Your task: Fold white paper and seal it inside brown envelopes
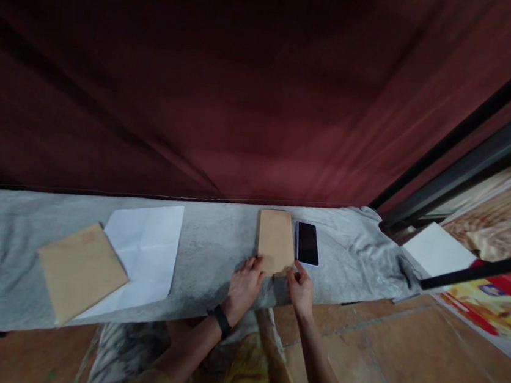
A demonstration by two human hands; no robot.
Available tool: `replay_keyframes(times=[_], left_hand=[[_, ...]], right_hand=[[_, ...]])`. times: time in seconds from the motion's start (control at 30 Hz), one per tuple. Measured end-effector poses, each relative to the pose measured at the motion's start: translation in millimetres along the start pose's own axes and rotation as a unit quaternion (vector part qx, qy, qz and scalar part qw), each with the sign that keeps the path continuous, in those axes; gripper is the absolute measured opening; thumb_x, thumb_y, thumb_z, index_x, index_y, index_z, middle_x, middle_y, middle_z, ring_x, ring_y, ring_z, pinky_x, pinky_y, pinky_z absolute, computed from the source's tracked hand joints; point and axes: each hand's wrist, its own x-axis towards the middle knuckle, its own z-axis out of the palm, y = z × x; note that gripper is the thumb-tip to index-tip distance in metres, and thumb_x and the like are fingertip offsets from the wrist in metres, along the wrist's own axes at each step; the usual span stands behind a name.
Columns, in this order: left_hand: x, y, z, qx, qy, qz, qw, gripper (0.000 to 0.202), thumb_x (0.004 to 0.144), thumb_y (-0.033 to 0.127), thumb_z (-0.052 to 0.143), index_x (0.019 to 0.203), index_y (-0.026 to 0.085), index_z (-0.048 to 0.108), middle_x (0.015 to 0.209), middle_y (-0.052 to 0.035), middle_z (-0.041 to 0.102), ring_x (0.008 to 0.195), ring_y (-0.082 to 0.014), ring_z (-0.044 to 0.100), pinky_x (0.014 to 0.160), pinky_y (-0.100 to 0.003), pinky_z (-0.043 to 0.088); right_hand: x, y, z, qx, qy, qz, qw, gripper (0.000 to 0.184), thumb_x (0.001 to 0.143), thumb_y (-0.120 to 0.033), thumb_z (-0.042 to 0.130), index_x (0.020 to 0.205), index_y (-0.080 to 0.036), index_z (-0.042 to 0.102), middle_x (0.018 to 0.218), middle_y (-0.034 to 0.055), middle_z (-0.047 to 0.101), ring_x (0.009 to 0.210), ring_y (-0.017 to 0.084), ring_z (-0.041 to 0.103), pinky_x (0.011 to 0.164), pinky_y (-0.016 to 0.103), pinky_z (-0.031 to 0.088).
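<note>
A small stack of brown envelopes (275, 238) lies lengthwise on the grey cloth in front of me. My left hand (245, 284), with a dark band at its wrist, pinches the near left corner. At the near right corner, the fingers of my right hand (300, 287) are closed on the stack's edge. Just right of the stack lies a phone (308, 244) with a dark screen and a pale case, close to my right fingertips. Farther left, another brown envelope (83, 271) rests partly over a creased white sheet of paper (152, 247).
The grey cloth (213, 236) covers a long narrow surface, rumpled at its right end. Behind it hangs a dark red curtain (245, 123). Black metal bars (475, 124) stand at the right, with a white box (440, 252) and a red and yellow package (496, 305) beyond. Floor tiles (365, 364) show below.
</note>
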Motion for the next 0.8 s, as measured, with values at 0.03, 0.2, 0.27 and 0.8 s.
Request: replay_keyframes(times=[0.03, 0.2, 0.27, 0.8], left_hand=[[0, 0, -0.4, 0.005, -0.001, 0.0, 1.0, 0.041, 0.097, 0.018, 0.048, 0.137, 0.021, 0.056, 0.128, -0.0127, 0.063, 0.118, -0.0265, 0.061, 0.095, -0.034, 0.047], [-2, 0, -0.6, 0.008, 0.004, 0.011, 1.0, 0.038, 0.097, 0.017, 0.046, 0.132, 0.022, 0.06, 0.122, -0.0108, 0.065, 0.113, -0.0246, 0.062, 0.095, -0.033, 0.047], [-4, -1, 0.0, 0.004, 0.003, 0.016, 1.0, 0.038, 0.097, 0.017, 0.047, 0.132, 0.023, 0.06, 0.122, -0.0104, 0.065, 0.113, -0.0243, 0.062, 0.096, -0.033, 0.047], [85, -32, -5.6, -0.46, 0.136, -0.205, 0.853, 0.024, 0.078, 0.026, 0.066, 0.101, 0.017, 0.066, 0.092, -0.0069, 0.07, 0.095, -0.0218, 0.066, 0.087, -0.032, 0.049]], right_hand=[[0, 0, 0, 0.001, -0.003, 0.002, 1.0, 0.073, 0.083, -0.056, 0.057, 0.137, -0.007, 0.059, 0.061, -0.0026, 0.059, 0.049, 0.014, 0.052, 0.045, 0.023, 0.042], [0, 0, 0, 0.002, -0.006, -0.001, 1.0, 0.072, 0.085, -0.054, 0.056, 0.14, -0.006, 0.056, 0.061, -0.002, 0.061, 0.044, 0.014, 0.051, 0.04, 0.023, 0.04], [1, 1, 0, -0.003, -0.005, -0.004, 1.0, 0.073, 0.085, -0.054, 0.056, 0.141, -0.006, 0.056, 0.063, -0.0013, 0.062, 0.045, 0.014, 0.052, 0.041, 0.024, 0.041], [85, -55, -14, -0.298, 0.066, -0.225, 0.925, 0.046, 0.098, -0.029, 0.035, 0.129, -0.009, 0.063, 0.111, 0.0183, 0.073, 0.095, 0.025, 0.071, 0.082, 0.034, 0.053]])
